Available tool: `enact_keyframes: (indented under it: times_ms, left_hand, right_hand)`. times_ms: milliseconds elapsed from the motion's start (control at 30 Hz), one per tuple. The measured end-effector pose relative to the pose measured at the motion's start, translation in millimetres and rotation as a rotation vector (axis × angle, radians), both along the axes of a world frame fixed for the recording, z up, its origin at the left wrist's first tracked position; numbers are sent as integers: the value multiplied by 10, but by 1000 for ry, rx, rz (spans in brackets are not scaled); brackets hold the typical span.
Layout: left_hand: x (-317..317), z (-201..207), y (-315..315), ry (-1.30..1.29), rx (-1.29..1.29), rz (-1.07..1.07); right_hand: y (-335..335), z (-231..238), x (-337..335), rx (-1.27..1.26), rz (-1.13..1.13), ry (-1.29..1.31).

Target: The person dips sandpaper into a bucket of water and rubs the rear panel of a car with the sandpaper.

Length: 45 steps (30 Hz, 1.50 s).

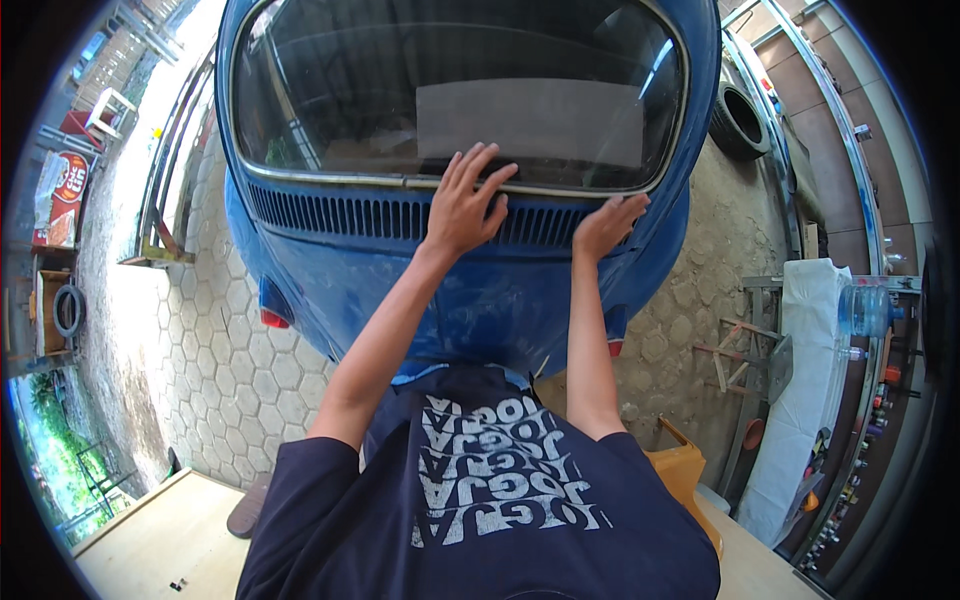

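Observation:
A blue old car (pixel 470 290) fills the middle of the view, seen from its rear, with a dark rear window (pixel 450 90) and a row of vent slots (pixel 340 212) below it. My left hand (pixel 465 200) lies flat with fingers spread on the chrome trim at the window's lower edge. Just to its right, my right hand (pixel 607 222) rests palm down on the vent slots, its fingers bent over the body. Neither hand holds anything. My dark blue shirt with pale print (pixel 490 490) shows at the bottom.
Hexagonal paving (pixel 210 340) surrounds the car. A tyre (pixel 738 120) lies at the upper right. A white cloth (pixel 810 380) hangs over a metal rack with a large clear bottle (pixel 868 310) at right. A wooden tabletop (pixel 160 540) is at lower left, an orange object (pixel 685 470) at lower right.

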<state>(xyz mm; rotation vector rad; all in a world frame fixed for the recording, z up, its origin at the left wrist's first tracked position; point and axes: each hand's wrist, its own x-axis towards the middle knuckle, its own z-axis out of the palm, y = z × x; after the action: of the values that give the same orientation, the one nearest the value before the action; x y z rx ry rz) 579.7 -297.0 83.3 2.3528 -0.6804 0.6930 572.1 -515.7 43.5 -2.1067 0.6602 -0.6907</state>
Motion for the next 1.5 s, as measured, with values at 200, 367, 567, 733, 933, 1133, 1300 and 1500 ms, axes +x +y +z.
enact_keyframes:
  times_ms: [200,367,567,733,933,1133,1300,1500]
  left_hand:
    - [-233,-243,1044,-105,-30,473]
    - [-268,-519,1454,-55,-52,441]
    - [-348,-535,1472,-63,-96,432]
    - [-428,-385,1469,-14,-243,365]
    - [-778,-107,1478,868,-909,-12]
    - [-919,-240,1638,1010,-846,-17]
    - [-1114,-213,1723,1270,-1281,-14]
    - [-1309,-140,1739,1383,-1079,-90]
  right_hand:
    - [500,-249,-522,-400,257,-46]
    - [479,-76,-585,-337,236,-320]
    - [841,224,-930,-1,206,-254]
    - [1505,503,-816,586,669,-115]
    - [1980,507,-672,943,791,-12]
    - [2141,223,-783,1048,741,48]
    - [2188,182,-803,1038,774,58]
    - [2326,119,-928,940,808,89]
